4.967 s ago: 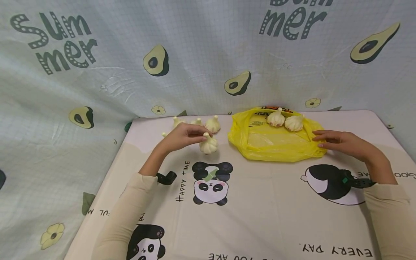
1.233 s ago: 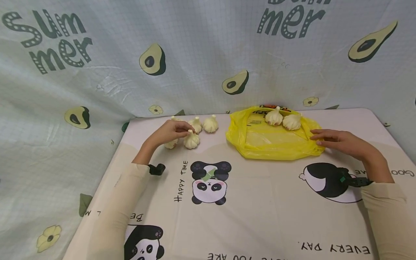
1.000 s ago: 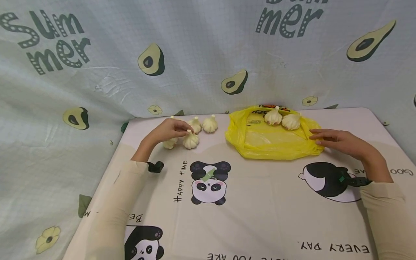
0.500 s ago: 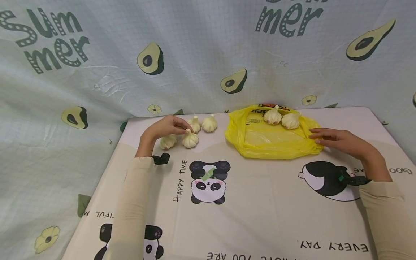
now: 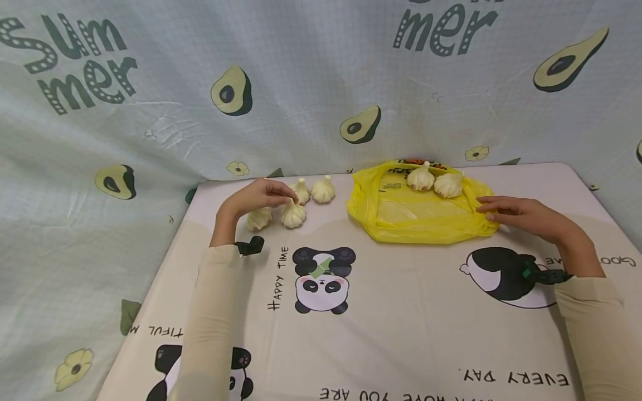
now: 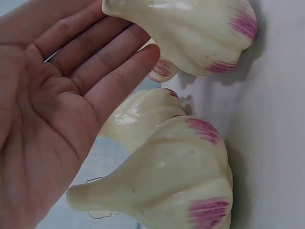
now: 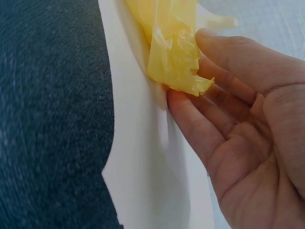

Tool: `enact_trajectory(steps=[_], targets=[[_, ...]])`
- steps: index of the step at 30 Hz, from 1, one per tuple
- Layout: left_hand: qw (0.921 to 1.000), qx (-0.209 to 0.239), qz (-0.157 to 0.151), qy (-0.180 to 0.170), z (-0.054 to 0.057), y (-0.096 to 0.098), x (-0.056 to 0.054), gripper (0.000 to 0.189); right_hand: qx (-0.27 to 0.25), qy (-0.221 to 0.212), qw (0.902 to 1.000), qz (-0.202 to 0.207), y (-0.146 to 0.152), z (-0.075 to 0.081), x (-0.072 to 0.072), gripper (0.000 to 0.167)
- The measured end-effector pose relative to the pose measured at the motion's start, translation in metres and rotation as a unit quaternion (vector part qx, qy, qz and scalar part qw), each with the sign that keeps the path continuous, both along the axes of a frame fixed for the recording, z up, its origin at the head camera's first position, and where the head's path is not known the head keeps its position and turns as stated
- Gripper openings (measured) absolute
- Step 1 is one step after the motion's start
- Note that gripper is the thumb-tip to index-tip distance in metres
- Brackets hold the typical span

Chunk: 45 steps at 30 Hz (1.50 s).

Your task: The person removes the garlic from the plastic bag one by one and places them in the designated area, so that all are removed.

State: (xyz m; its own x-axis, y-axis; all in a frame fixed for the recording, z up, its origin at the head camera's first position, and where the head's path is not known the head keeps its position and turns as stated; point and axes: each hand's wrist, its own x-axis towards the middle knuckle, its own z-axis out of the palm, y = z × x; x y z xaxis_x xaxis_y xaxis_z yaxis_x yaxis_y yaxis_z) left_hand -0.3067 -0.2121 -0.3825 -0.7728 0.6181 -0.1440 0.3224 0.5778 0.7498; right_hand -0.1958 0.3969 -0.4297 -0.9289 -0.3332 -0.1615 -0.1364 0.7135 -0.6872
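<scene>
My left hand (image 5: 256,199) pinches the stem of a garlic bulb (image 5: 293,215) on the table. In the left wrist view the palm is turned to the camera, its lower fingers extended beside the held bulb's (image 6: 190,33) neck. Another bulb (image 5: 259,220) sits under the hand, and two more, a nearer one (image 5: 301,191) and one right of it (image 5: 323,190), stand behind. To the right lies a spread yellow plastic bag (image 5: 416,217) bearing two bulbs, one upright (image 5: 421,176), one tipped (image 5: 448,186). My right hand (image 5: 526,217) loosely holds the bag's crumpled edge (image 7: 176,62) between thumb and fingers.
Panda drawings (image 5: 322,278) and lettering decorate the pale tablecloth (image 5: 401,323). An avocado-printed curtain (image 5: 301,83) hangs right behind the table's far edge. A dark wrist camera (image 5: 253,245) sits below my left hand.
Since the oldest frame my left hand has carried a bulb leftward to the others. In the last second its forearm swung right, the bulb staying put. My right hand stays at the bag.
</scene>
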Motion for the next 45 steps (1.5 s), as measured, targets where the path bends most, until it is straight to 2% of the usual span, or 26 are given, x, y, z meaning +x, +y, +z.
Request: enact_trajectory(steps=[4, 8, 12, 16, 21, 28, 34, 39, 45], targets=[[0.9997, 0.021, 0.013, 0.008, 0.004, 0.001, 0.003, 0.032, 0.002, -0.003, 1.0, 0.0, 0.0, 0.001, 0.0, 0.043], [0.9981, 0.046, 0.008, 0.039, 0.015, 0.009, 0.009, 0.032, 0.009, -0.014, 0.9999, -0.002, -0.001, 0.003, 0.001, 0.045], [0.9955, 0.051, -0.016, 0.078, 0.03, 0.024, 0.015, 0.031, 0.029, -0.023, 0.9993, -0.009, -0.001, 0.007, -0.001, 0.049], [0.9934, 0.065, -0.039, 0.086, 0.04, 0.043, 0.02, 0.029, 0.049, -0.024, 0.9985, -0.011, -0.002, 0.014, -0.004, 0.053], [0.9888, 0.087, -0.082, 0.089, 0.046, 0.069, 0.024, 0.024, 0.086, -0.005, 0.9963, 0.001, -0.005, 0.02, -0.008, 0.054], [0.982, 0.068, -0.136, 0.112, 0.051, 0.104, 0.026, 0.025, 0.114, 0.029, 0.9929, 0.016, -0.008, 0.025, -0.012, 0.051], [0.9746, 0.081, -0.167, 0.125, 0.05, 0.13, 0.023, 0.024, 0.145, 0.051, 0.9875, 0.035, -0.01, 0.026, -0.016, 0.046], [0.9686, 0.098, -0.188, 0.131, 0.041, 0.15, 0.012, 0.026, 0.157, 0.062, 0.9847, 0.043, -0.015, 0.025, -0.019, 0.04], [0.9702, 0.082, -0.19, 0.126, 0.028, 0.178, -0.002, 0.03, 0.157, 0.065, 0.9844, 0.046, -0.019, 0.023, -0.017, 0.04]])
